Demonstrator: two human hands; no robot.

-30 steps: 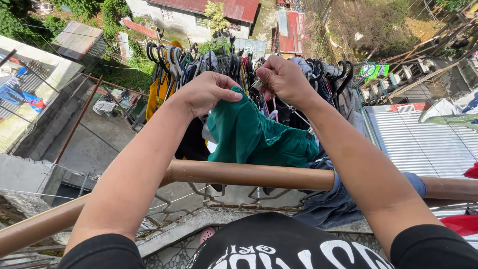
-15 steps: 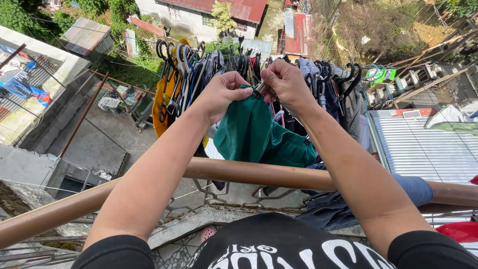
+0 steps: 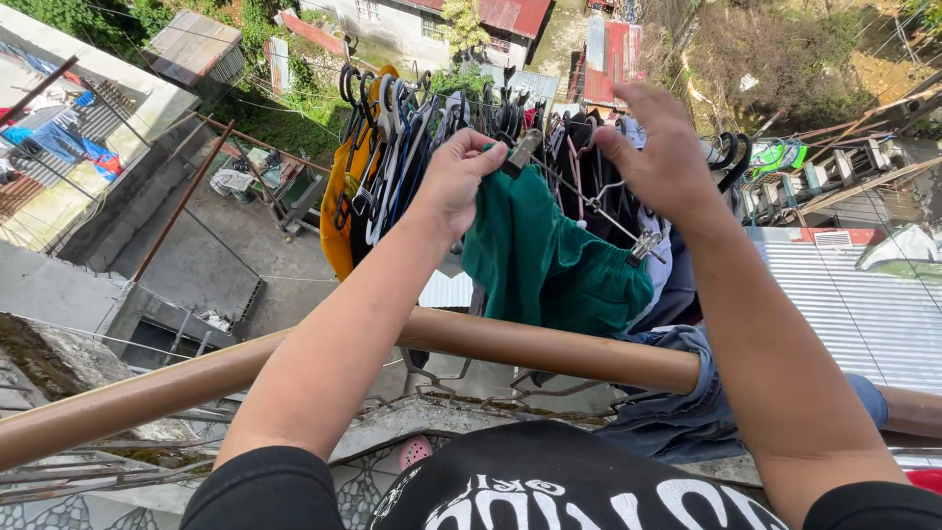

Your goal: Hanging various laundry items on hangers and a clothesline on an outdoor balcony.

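Right hand (image 3: pixel 659 157) lifted off green garment (image 3: pixel 549 260); clip (image 3: pixel 523 149) half-hidden.

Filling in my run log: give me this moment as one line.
left hand: pinching green garment at clip hanger | right hand: open, off garment | wooden rail below | hangers crowded on line

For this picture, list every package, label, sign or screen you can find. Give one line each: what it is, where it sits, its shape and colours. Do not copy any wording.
Printed lettering on the black shirt: bottom centre, below the brown railing; large white block characters on black cloth, seen upside down.
No packages, signs or screens are visible.
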